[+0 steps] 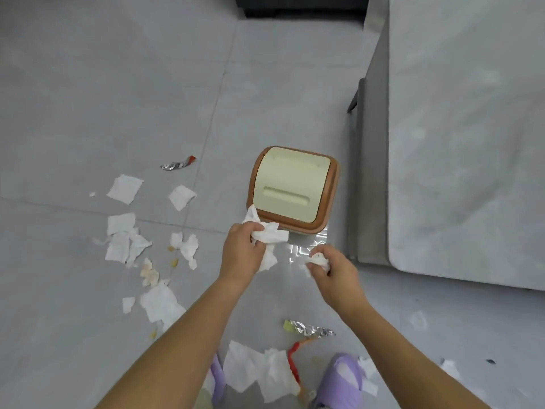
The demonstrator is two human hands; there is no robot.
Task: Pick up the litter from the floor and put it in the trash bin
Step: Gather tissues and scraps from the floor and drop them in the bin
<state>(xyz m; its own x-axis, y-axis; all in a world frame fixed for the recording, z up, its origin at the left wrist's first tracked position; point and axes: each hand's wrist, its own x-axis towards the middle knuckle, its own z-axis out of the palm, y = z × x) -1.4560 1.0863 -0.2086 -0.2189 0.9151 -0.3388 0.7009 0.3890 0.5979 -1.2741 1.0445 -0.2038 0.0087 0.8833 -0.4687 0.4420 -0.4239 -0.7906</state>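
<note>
The right grip [334,271] is clamped on a wad [319,259], the left grip [241,250] on a tissue [272,236], held beside the trash bin [292,184] for dumping.

Reads as a room in a home, most likely a living room or bedroom. Has a floor [118,84] of large pale grey tiles with thin joints. Holds a small household trash bin [292,187], brown with a cream swing lid, just beside a low grey fabric-covered piece of furniture [466,143], sofa or bed, hard to tell which. Shows a dark furniture base [300,5] at the far edge. Shows soft lilac slippers [343,376] on the feet, plus torn tissues [125,188] and a foil wrapper [309,327] strewn about.
</note>
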